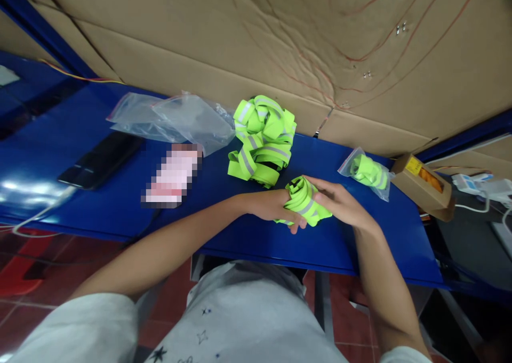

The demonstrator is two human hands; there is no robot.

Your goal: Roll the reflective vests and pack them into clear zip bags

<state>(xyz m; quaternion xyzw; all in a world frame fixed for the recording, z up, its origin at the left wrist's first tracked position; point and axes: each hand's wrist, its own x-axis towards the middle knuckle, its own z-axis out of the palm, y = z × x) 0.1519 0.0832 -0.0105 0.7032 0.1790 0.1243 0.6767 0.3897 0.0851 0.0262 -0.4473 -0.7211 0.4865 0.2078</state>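
Between my two hands is a rolled bundle of neon-yellow reflective strap (304, 200) with grey stripes. My left hand (276, 206) grips its left side, with fingertips showing below the roll. My right hand (340, 200) wraps the right side, thumb on top of the folded layers. Just beyond, a loose heap of the same reflective strap (264, 139) lies on the blue table (248, 245). To the right of my right hand rests a clear zip bag (370, 174) with a rolled strap inside.
Clear plastic bags (192, 120) lie at the back left, near a black phone (102, 160) with a white cable and a blurred pink-and-white item (172, 176). An opened cardboard box (424, 184) stands at the right edge. A cardboard panel (200, 43) rises behind the table.
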